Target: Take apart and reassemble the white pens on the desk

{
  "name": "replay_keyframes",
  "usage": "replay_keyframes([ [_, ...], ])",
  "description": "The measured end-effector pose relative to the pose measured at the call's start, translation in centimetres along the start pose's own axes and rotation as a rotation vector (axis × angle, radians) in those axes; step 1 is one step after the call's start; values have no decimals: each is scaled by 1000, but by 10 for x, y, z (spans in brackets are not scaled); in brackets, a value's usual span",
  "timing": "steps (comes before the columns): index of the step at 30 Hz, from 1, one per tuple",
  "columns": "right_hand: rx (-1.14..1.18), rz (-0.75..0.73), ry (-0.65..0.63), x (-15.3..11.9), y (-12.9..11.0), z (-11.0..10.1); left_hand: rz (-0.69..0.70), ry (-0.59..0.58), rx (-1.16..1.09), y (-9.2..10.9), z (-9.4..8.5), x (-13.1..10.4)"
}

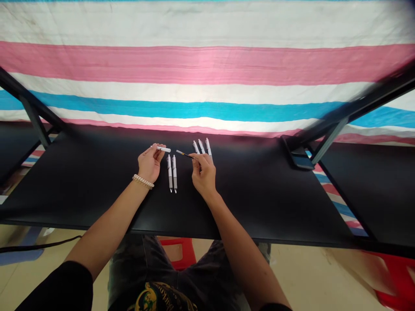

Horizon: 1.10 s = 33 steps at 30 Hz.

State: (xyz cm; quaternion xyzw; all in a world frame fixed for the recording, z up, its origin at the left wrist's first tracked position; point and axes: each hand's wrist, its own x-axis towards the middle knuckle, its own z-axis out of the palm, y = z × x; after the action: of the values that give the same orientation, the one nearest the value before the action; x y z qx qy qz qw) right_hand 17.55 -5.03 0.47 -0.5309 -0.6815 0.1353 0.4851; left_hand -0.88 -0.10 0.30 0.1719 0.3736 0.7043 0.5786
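Note:
My left hand (152,162) is closed on a white pen barrel (164,149), its free end pointing right. Between the thumb and fingers of my right hand (204,172) is a thin dark pen refill (184,153), its tip directed left at the barrel, with a small gap between the two. Two white pens with grey grips (170,170) lie side by side on the black table (253,190), between my hands. Three more white pens (202,146) lie just beyond my right hand, which partly hides them.
A striped sheet (207,65) hangs behind the table. Black metal supports (327,140) stand at the left and right sides. A red stool (183,255) shows below the front edge, and a dark cable (42,245) runs at the lower left.

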Motion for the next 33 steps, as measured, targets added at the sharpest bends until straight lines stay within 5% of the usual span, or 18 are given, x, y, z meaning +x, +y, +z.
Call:
replay_keyframes([
  [14,66,-140,-100,-6,-9,7,58,-128,222,-13,9,-15],
  [21,188,26,-86,-7,-1,12,43,-152,205,-13,7,-14],
  [33,55,-12,-101,-4,-3,6,74,-113,184,-8,8,-11],
])
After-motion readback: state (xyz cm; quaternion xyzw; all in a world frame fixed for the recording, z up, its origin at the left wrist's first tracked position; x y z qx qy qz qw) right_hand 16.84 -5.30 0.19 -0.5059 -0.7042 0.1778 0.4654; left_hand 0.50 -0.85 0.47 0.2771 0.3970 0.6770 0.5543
